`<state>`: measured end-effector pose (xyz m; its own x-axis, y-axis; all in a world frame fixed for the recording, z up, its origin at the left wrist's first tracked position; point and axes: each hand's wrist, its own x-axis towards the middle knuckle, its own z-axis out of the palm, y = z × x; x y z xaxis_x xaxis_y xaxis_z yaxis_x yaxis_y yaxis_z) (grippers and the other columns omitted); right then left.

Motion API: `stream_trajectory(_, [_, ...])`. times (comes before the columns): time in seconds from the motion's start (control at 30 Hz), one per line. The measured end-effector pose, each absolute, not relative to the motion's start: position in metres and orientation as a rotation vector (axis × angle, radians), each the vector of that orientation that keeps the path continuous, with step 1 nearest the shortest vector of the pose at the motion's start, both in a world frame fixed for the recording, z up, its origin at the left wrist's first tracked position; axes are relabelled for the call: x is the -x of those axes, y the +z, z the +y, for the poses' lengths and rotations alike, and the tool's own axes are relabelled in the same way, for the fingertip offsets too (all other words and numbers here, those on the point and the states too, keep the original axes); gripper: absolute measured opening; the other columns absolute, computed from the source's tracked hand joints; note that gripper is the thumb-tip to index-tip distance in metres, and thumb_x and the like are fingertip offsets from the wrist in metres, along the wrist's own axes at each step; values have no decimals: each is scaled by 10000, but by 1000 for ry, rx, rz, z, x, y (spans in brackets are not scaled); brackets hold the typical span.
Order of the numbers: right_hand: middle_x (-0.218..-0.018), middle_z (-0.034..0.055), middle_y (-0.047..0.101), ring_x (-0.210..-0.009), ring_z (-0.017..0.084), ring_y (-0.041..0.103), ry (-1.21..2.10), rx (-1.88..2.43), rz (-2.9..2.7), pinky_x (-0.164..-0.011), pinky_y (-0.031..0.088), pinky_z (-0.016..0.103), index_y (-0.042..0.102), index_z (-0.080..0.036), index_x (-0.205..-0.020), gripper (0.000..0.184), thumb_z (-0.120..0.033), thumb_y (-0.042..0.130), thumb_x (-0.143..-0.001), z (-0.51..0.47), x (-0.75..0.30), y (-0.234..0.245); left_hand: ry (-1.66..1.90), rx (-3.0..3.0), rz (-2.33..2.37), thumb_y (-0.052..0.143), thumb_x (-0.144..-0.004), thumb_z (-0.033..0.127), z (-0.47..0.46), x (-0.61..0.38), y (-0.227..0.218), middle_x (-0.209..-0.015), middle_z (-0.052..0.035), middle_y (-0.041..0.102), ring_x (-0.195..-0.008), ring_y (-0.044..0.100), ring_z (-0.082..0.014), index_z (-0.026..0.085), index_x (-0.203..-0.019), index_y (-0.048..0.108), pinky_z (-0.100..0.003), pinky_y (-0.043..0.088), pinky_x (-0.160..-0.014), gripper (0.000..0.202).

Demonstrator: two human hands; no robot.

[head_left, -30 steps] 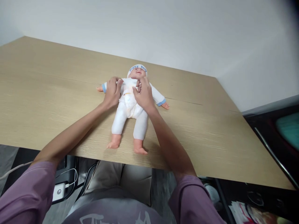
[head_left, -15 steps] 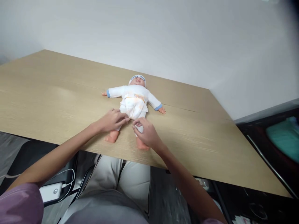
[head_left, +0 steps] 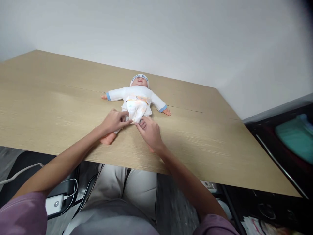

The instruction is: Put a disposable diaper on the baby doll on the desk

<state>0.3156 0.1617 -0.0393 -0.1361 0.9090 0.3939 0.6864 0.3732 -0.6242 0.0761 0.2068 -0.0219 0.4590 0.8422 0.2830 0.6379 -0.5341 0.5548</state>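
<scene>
A baby doll (head_left: 137, 98) in a white suit and a white cap lies on its back on the wooden table (head_left: 207, 143), arms spread out. A white diaper with an orange print shows at its waist. My left hand (head_left: 114, 121) pinches the white cloth at the doll's left thigh. My right hand (head_left: 149, 131) pinches the cloth at the crotch and covers the other leg. One bare doll foot (head_left: 107, 139) sticks out below my left hand.
The table's near edge runs just below my hands, over my lap. A white power adapter (head_left: 55, 204) with cables lies on the floor at the left. A dark shelf with a teal object (head_left: 295, 135) stands at the right.
Both hands came down from the doll's chest to its legs, then crept up to the crotch of the suit. The diaper has come into sight at the waist.
</scene>
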Motion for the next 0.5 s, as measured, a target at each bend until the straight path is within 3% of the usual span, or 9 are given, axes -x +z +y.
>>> stream_trajectory(0.1, [-1000, 51, 732, -714, 209, 668, 420, 1350, -1870, -756, 564, 375, 720, -251, -981, 150, -386, 747, -1041, 162, -316, -38, 804, -2344, 1248, 673, -1064, 583, 205, -75, -25, -788, -18, 747, -827, 659, -268, 259, -936, 703, -436, 405, -946, 350])
stream_trajectory(0.3, [-1189, 94, 736, -752, 208, 672, 471, 1297, -1841, -761, 588, 389, 731, -250, -1061, 142, -389, 709, -1046, 155, -316, -32, 903, -2332, 1153, 643, -1108, 505, 198, -76, -25, -1232, -97, 786, -1188, 663, -322, 241, -1045, 720, -465, 437, -1063, 282])
stream_trajectory(0.4, [-1202, 90, 741, -775, 204, 661, 451, 1283, -1876, -791, 566, 382, 704, -247, -1089, 118, -356, 682, -1051, 151, -317, -32, 920, -2323, 1144, 653, -1102, 481, 197, -77, -23, -1320, -111, 765, -1211, 636, -327, 235, -1067, 714, -483, 437, -1095, 256])
stream_trajectory(0.5, [-998, 54, 733, -826, 243, 674, 431, 1319, -1913, -815, 533, 393, 670, -257, -1081, 106, -353, 686, -1039, 150, -318, -36, 896, -2323, 1114, 653, -1096, 471, 197, -77, -22, -1257, -95, 771, -1123, 612, -313, 238, -1040, 687, -493, 435, -1077, 242])
